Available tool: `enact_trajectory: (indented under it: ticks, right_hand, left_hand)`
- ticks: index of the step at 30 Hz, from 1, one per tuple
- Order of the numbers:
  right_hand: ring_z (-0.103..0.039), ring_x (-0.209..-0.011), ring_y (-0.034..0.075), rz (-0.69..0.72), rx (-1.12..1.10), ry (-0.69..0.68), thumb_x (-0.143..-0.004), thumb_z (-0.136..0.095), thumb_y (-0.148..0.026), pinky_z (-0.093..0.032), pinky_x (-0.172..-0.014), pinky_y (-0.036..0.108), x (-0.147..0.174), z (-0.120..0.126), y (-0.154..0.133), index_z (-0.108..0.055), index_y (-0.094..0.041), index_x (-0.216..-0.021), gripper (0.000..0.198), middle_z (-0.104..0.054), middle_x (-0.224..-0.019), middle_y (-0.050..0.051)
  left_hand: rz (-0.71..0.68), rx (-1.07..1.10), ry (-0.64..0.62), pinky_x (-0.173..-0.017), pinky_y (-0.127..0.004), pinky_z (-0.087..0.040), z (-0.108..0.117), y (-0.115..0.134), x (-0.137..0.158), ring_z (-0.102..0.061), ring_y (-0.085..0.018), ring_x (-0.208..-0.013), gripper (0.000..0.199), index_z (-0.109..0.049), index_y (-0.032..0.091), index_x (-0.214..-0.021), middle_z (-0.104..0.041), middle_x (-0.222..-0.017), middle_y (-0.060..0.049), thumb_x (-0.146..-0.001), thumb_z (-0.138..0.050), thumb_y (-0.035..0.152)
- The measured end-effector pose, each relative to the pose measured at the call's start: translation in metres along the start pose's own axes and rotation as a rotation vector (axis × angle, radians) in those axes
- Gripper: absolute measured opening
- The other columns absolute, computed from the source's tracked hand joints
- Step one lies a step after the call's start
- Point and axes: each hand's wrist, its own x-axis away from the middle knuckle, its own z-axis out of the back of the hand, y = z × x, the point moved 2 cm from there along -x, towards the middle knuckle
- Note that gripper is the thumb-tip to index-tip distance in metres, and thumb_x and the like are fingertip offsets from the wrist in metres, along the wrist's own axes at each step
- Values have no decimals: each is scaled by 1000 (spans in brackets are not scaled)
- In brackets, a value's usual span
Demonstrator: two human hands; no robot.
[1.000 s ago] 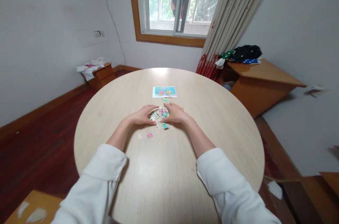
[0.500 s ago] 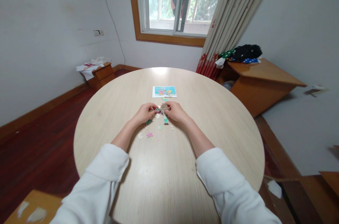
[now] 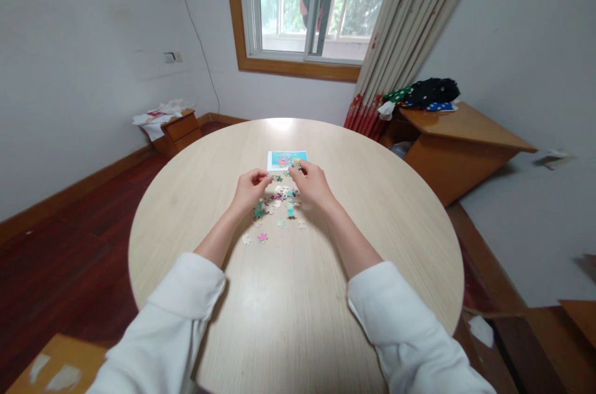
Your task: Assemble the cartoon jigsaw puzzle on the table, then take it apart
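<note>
Loose jigsaw puzzle pieces (image 3: 281, 193) lie in a small heap between my two hands, some pink, teal or pale. To the left of the heap is my left hand (image 3: 249, 190), thumb and fingertips pinched together; whatever they hold is too small to make out. A dark green piece (image 3: 278, 178) lies just off those fingertips. My right hand (image 3: 315, 184) is closed at the lower right corner of the picture card (image 3: 282, 160), its fingertips on a small jigsaw piece partly hidden by them. The card shows colourful cartoon figures on blue.
Everything rests on a round pale wooden table (image 3: 298, 307). Nearer me lie a pink piece (image 3: 262, 237) and a whitish piece (image 3: 246, 238). Beyond the table stand a wooden cabinet (image 3: 465, 133) with cloths on top, a curtain (image 3: 410, 28) and a small drawer stand (image 3: 182, 129).
Both hands have moved apart and away from me, off the heap. My right hand has reached the card's lower corner. More of the heap shows between the hands.
</note>
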Motion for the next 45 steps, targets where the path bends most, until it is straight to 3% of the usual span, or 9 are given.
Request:
enact_trajectory:
  ticks: [4,8,14,19,27,30,33,36,45]
  right_hand:
    - [-55,-69,14,10,-68,-15,-76,-47,-19,-43,-71,26,-4,2,-3,-64,-17,-92,23,-65,-82,2]
    - [-58,-75,15,32,-116,-16,-77,-48,-18,-46,-76,28,-6,4,-4,-66,-18,-89,21,-68,-87,2]
    - [-55,-64,13,-13,-202,-32,-79,-48,-22,-47,-68,28,-6,1,-1,-66,-17,-92,23,-65,-79,2]
    - [-51,-54,11,-35,-243,-31,-78,-48,-25,-44,-59,25,-5,1,1,-67,-18,-96,27,-55,-59,-3]
    - [-38,-46,9,-38,-158,11,-77,-48,-24,-34,-51,23,-4,1,3,-69,-16,-89,25,-40,-48,-7]
    - [-45,-50,10,-45,-169,-10,-76,-46,-20,-39,-56,23,-4,0,4,-69,-17,-94,29,-51,-56,-5]
    - [-54,-62,12,-27,-157,-26,-75,-47,-16,-46,-67,26,-4,-1,5,-68,-18,-96,30,-65,-78,0]
    - [-59,-74,13,-2,-122,-13,-72,-49,-11,-47,-80,29,-4,-2,8,-68,-19,-94,30,-69,-94,3]
    - [-62,-83,15,-33,-67,-103,-77,-47,-9,-47,-85,32,-3,-13,23,-69,-17,-86,25,-70,-88,4]
  left_hand:
    - [-36,20,6,-54,-24,-42,1,2,0,-50,-10,-54,20,-62,17,-68,-60,-61,1,-65,-68,36]
    - [-57,14,9,-56,-24,-42,3,4,0,-51,-10,-56,16,-62,16,-69,-60,-62,1,-64,-67,31]
    - [-60,13,1,-63,-25,-45,3,7,2,-55,-12,-63,12,-60,17,-67,-61,-68,0,-62,-65,26]
    - [-48,38,-14,-69,-27,-48,2,9,3,-59,-13,-68,16,-56,17,-67,-61,-67,1,-61,-67,27]
    - [1,76,-24,-62,-26,-47,2,3,1,-57,-11,-59,16,-58,17,-74,-61,-67,2,-62,-64,26]
    - [-2,36,-2,-59,-25,-45,3,2,0,-54,-10,-58,16,-59,17,-73,-60,-66,2,-62,-64,28]
    - [-8,6,17,-57,-25,-44,3,3,0,-51,-10,-57,19,-57,17,-68,-57,-63,2,-61,-67,32]
    - [-24,-15,41,-57,-25,-44,4,4,1,-50,-10,-57,23,-56,18,-63,-56,-61,2,-60,-70,36]
    - [11,-15,-4,-61,-27,-44,3,1,2,-54,-12,-60,19,-60,17,-63,-60,-63,0,-60,-70,32]
